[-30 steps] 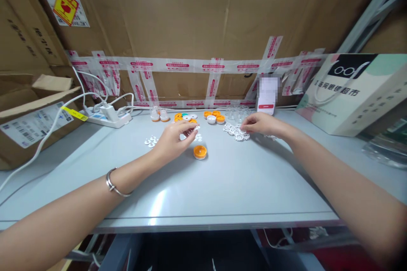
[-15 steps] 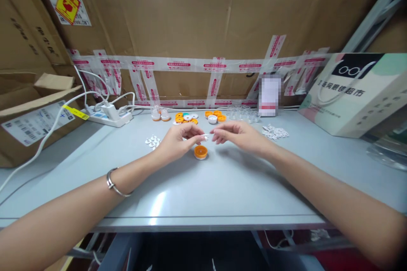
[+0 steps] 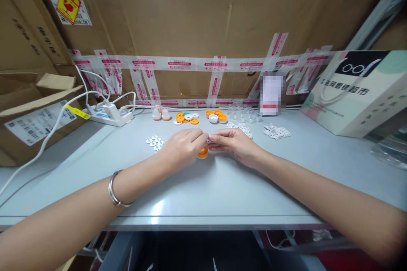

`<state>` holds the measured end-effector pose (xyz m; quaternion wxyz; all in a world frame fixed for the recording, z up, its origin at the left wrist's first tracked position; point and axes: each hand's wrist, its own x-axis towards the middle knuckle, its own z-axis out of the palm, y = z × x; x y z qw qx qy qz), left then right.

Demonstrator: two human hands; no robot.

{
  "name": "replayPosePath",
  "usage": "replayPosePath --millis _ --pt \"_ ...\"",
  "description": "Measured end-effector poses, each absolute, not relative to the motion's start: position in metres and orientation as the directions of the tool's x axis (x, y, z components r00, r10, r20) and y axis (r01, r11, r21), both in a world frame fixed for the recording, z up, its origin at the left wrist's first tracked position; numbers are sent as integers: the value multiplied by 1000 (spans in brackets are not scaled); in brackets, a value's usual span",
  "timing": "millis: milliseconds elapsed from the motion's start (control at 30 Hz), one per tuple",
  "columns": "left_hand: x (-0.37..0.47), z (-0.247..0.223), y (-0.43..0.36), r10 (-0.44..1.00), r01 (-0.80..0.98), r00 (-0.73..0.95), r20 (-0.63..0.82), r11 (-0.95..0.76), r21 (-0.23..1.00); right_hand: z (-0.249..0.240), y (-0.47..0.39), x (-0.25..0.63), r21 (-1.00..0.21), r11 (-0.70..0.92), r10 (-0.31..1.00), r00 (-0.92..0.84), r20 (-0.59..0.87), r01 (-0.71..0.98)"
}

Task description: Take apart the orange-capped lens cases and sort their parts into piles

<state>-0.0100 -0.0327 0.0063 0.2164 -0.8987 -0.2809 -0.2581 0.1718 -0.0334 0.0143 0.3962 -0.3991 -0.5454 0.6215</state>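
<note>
My left hand (image 3: pixel 186 146) and my right hand (image 3: pixel 233 144) meet at the fingertips over the middle of the table. Both are closed on a small white piece (image 3: pixel 208 140), mostly hidden by the fingers. Just below the fingertips stands a round orange cup with a white base (image 3: pixel 202 153), partly covered by my left hand. Small white parts (image 3: pixel 154 142) lie to the left of my left hand. A pile of white pieces (image 3: pixel 244 129) shows behind my right hand, and another pile (image 3: pixel 276 131) lies further right.
Along the back stand clear-topped pieces (image 3: pixel 161 113), orange and white discs (image 3: pixel 187 117), orange cups (image 3: pixel 216 115) and clear domes (image 3: pixel 244 113). A power strip (image 3: pixel 119 117) and open carton (image 3: pixel 38 118) are at left. A paper bag (image 3: pixel 352 93) stands at right.
Both hands have come together at the fingertips and moved slightly lower. My left hand has turned palm down and now covers part of the orange cup. A white pile behind my right hand has come into view.
</note>
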Motion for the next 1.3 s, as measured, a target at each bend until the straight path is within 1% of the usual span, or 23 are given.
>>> replayPosePath --millis 133,267,467,600,800,900,1000,1067,1100,1200,1233,1300 --pt "-12 7 -31 267 578 721 640 -741 -342 14 -33 175 -985 -133 906 -416 -74 -114" --pt "-14 7 -29 188 533 744 641 -745 -401 13 -32 177 -977 -162 898 -431 -88 -139" --pt "-15 6 -27 62 480 723 689 -762 -434 14 -32 178 -967 -202 879 -464 -109 -156" --pt "-16 7 -27 29 460 710 704 -776 -432 15 -32 179 -964 -217 870 -479 -120 -152" --pt "-17 4 -25 47 455 690 722 -804 -383 15 -30 180 -955 -252 871 -466 -154 -157" --pt "-15 2 -24 81 465 664 744 -824 -325 15 -31 177 -971 -200 897 -423 -129 -128" --pt "-12 0 -23 151 462 601 785 -867 -187 14 -33 170 -1000 -15 943 -333 -8 -17" --pt "-11 0 -22 164 445 570 805 -886 -134 13 -35 166 -996 77 956 -288 61 42" --pt "-11 1 -22 154 440 564 811 -887 -139 13 -34 165 -995 82 962 -264 63 59" --pt "-14 4 -21 131 453 554 822 -876 -166 17 -29 170 -995 22 983 -186 3 99" --pt "-16 5 -21 143 461 546 826 -874 -153 21 -26 176 -991 21 985 -173 -3 134" --pt "-18 7 -19 188 472 531 826 -876 -103 29 -18 193 -960 78 983 -182 28 270"
